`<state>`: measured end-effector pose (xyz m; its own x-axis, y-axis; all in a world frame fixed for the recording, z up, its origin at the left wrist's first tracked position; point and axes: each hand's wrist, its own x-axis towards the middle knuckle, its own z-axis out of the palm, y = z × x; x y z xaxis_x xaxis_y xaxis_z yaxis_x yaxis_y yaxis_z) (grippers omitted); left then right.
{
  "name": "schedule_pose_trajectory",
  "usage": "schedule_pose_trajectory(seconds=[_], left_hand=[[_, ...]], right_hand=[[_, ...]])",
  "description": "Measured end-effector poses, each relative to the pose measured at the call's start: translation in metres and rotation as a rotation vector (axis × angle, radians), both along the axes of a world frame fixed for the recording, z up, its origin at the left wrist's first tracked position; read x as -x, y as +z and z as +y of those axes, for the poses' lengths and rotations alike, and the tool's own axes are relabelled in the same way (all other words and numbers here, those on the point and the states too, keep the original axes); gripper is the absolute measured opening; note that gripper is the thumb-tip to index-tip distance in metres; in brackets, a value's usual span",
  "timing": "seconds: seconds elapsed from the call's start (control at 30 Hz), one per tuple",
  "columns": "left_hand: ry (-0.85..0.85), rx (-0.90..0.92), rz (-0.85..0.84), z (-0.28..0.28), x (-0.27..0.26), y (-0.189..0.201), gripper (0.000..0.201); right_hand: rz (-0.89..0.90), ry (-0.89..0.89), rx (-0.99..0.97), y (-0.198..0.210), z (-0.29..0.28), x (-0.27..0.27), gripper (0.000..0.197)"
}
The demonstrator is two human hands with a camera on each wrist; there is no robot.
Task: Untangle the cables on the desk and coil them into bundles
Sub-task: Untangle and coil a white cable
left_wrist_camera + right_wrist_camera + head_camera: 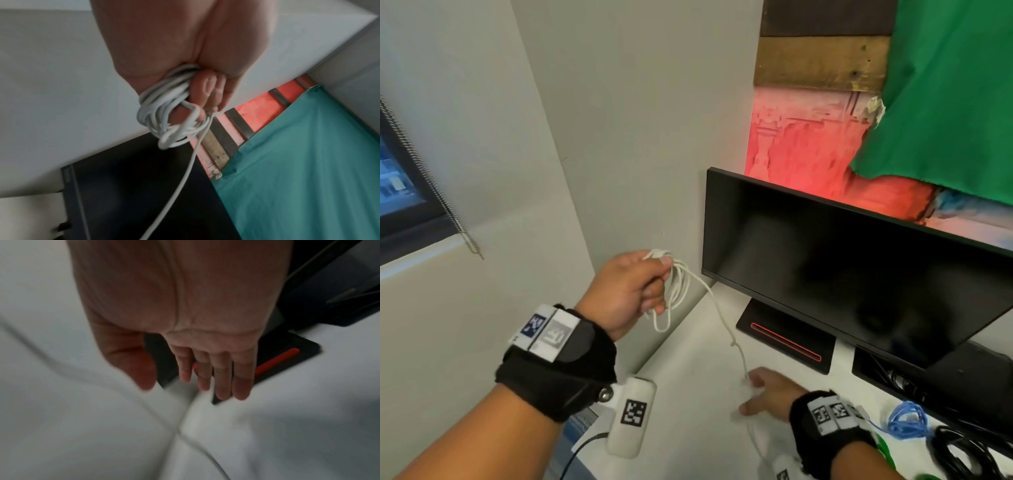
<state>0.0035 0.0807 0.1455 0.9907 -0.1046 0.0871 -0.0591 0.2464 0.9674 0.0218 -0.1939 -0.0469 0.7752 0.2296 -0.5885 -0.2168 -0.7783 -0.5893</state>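
My left hand (pixel 650 287) is raised above the desk's left end and grips several loops of a white cable (pixel 678 287). In the left wrist view the fingers (pixel 207 91) curl round the coil (pixel 164 113). From the coil one white strand (pixel 726 325) with a small knot runs down to the white desk (pixel 688 394). My right hand (pixel 760 394) hovers low over the desk where the strand lands, fingers (pixel 222 379) straight and spread, holding nothing. The strand (pixel 193 441) lies blurred on the desk below it.
A black monitor (pixel 842 267) on a stand with a red stripe (pixel 787 342) fills the right side. A blue cable bundle (pixel 907 418) and black cables (pixel 969 452) lie at the right front. Wall close on the left.
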Motion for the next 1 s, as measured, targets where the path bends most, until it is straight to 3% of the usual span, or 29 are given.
schedule_pose_trajectory(seconds=[0.07,0.13,0.17,0.23,0.33,0.47,0.53,0.6,0.67,0.77,0.8,0.87,0.93,1.0], left_hand=[[0.018,-0.021,0.045,-0.006,-0.001,-0.015,0.027],[0.021,-0.007,0.084,-0.01,-0.002,-0.027,0.032],[0.014,0.008,0.099,-0.013,-0.002,-0.03,0.034],[-0.004,0.041,0.11,-0.019,-0.003,-0.033,0.034],[-0.007,0.101,0.122,-0.022,-0.002,-0.027,0.029],[-0.035,0.125,0.195,-0.009,0.007,-0.022,0.021],[-0.083,0.084,0.252,-0.007,0.014,-0.022,0.02],[-0.158,0.029,0.299,-0.009,0.022,-0.024,0.023],[-0.287,0.047,0.343,-0.015,0.028,-0.025,0.021],[-0.498,0.306,0.321,-0.027,0.034,-0.024,0.032],[-0.52,0.414,0.28,-0.031,0.033,-0.025,0.041],[-0.439,0.513,0.213,-0.037,0.027,-0.03,0.059],[-0.23,0.342,0.171,-0.037,0.018,-0.041,0.067],[-0.045,0.0,0.112,-0.027,0.015,-0.056,0.068]], right_hand=[[-0.104,-0.149,-0.237,0.033,-0.007,-0.01,0.056],[-0.219,-0.265,-0.529,0.062,-0.005,-0.013,0.038],[-0.221,-0.248,-0.629,0.074,0.0,-0.012,0.036],[-0.195,-0.084,-0.641,0.084,0.018,-0.005,0.049],[-0.241,0.112,-0.589,0.079,0.045,0.003,0.028],[-0.125,-0.375,-1.212,0.074,0.026,-0.014,0.007],[-0.068,-0.492,-1.423,0.076,0.011,-0.024,0.016],[-0.078,-0.516,-1.5,0.081,0.006,-0.03,0.019],[-0.101,-0.544,-1.449,0.085,0.01,-0.033,0.019],[-0.219,-0.545,-0.967,0.076,0.034,-0.025,0.008],[-0.268,-0.443,-0.768,0.069,0.047,-0.015,0.013],[-0.265,-0.138,-0.553,0.057,0.074,0.015,0.02],[-0.211,0.076,-0.498,0.056,0.087,0.043,0.021],[-0.229,0.201,-0.494,0.067,0.083,0.056,0.011]])
